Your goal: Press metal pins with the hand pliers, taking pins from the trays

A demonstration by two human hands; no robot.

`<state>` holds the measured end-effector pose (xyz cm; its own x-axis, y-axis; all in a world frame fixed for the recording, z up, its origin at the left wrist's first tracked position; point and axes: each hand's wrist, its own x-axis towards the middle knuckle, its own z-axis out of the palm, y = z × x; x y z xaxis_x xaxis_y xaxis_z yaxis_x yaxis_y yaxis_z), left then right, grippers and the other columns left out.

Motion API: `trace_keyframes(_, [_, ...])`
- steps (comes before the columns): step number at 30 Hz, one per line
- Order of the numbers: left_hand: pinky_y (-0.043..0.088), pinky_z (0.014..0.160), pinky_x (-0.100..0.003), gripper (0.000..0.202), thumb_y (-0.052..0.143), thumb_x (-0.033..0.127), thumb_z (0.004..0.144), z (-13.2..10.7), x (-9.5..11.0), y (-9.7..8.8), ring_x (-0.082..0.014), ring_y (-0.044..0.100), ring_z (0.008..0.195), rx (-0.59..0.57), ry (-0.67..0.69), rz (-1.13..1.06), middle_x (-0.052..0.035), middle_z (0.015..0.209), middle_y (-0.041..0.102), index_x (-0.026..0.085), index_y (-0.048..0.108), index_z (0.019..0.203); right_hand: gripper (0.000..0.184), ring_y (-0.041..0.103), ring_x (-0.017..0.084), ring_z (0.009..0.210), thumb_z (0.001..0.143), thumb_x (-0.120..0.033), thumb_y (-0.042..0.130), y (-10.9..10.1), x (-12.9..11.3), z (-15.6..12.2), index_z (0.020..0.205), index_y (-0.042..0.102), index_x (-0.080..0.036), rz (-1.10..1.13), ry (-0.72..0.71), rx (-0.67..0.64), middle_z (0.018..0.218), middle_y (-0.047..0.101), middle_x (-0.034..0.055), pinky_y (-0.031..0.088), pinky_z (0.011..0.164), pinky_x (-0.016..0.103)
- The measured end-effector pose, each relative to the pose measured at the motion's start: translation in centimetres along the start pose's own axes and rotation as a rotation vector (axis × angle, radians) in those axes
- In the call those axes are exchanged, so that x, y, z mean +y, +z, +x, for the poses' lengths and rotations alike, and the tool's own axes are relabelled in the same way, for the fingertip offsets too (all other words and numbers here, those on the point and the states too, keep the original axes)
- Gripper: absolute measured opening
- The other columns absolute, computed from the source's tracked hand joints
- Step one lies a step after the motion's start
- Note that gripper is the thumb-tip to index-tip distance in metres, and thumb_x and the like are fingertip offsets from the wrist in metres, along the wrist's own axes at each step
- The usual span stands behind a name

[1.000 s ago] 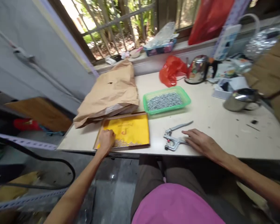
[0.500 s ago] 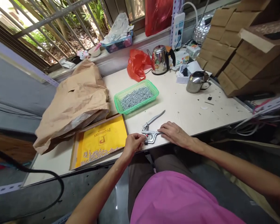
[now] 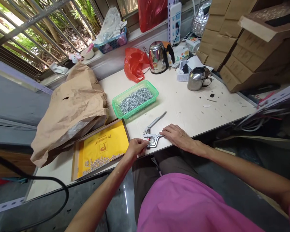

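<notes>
A pair of grey spring-loaded hand-press pliers (image 3: 155, 136) lies near the table's front edge, its upper handle spread away from the lower one. My right hand (image 3: 177, 137) rests on the table with its fingertips closed on the end of the lower handle. At the jaw, by a small red part, the fingers of my left hand (image 3: 136, 147) are pinched together; whatever they hold is too small to make out. Left of that hand, small metal pieces (image 3: 99, 162) lie on a yellow sheet (image 3: 94, 145) in a shallow cardboard tray (image 3: 74, 161).
Behind the pliers stands a green plastic basket (image 3: 138, 113) of small metal pieces. A crumpled brown paper bag (image 3: 74, 93) lies left. Farther back are a red plastic bag (image 3: 134, 64), a kettle (image 3: 157, 58) and a metal pot (image 3: 197, 79). Cardboard boxes (image 3: 244, 54) are stacked right.
The view has shifted slightly, so the table things appear farther left. Both hands stay at the pliers, the left at the jaw and the right at the lower handle.
</notes>
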<state>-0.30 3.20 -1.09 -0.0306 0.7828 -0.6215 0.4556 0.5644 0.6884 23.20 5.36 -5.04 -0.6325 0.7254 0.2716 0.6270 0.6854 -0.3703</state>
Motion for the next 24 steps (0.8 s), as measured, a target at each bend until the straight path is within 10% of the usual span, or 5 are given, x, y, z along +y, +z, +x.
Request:
trace_keyframes(5, [0.029, 0.041, -0.021, 0.04, 0.069, 0.049, 0.07, 0.5, 0.3, -0.5, -0.006, 0.038, 0.034, -0.085, -0.032, 0.057, 0.0048, 0.039, 0.046, 0.016, 0.054, 0.055, 0.032, 0.05, 0.025, 0.112, 0.092, -0.032, 0.055, -0.8, 0.6, 0.1, 0.12, 0.062, -0.018, 0.069, -0.019, -0.056, 0.122, 0.058, 0.0138, 0.043, 0.091, 0.039])
trace_keyframes(10, [0.028, 0.041, -0.021, 0.037, 0.069, 0.047, 0.071, 0.9, 0.0, -0.7, -0.0061, 0.037, 0.035, -0.078, -0.043, 0.081, 0.0048, 0.04, 0.047, 0.015, 0.057, 0.058, 0.095, 0.012, 0.039, 0.144, 0.073, -0.062, 0.068, -2.1, 2.9, 2.4, 0.147, 0.033, -0.012, 0.011, -0.003, -0.21, 0.156, 0.017, 0.0233, 0.02, 0.112, 0.055])
trace_keyframes(13, [0.029, 0.041, -0.021, 0.036, 0.069, 0.047, 0.071, 1.1, -0.3, -0.7, -0.006, 0.038, 0.035, -0.068, -0.038, 0.082, 0.0051, 0.04, 0.047, 0.015, 0.059, 0.06, 0.111, 0.007, 0.043, 0.143, 0.066, -0.07, 0.068, -2.7, 4.1, 4.2, 0.149, 0.028, -0.009, -0.015, -0.019, -0.365, 0.155, 0.019, 0.0263, 0.013, 0.111, 0.062])
trace_keyframes(24, [0.029, 0.04, -0.021, 0.039, 0.067, 0.05, 0.073, 1.0, -0.7, -0.5, -0.0064, 0.039, 0.033, -0.051, -0.03, 0.073, 0.0048, 0.04, 0.047, 0.015, 0.057, 0.059, 0.083, 0.046, 0.036, 0.116, 0.072, -0.059, 0.068, -4.3, 3.1, 5.2, 0.136, 0.045, -0.013, -0.047, -0.033, -0.383, 0.129, 0.05, 0.0212, 0.026, 0.101, 0.059])
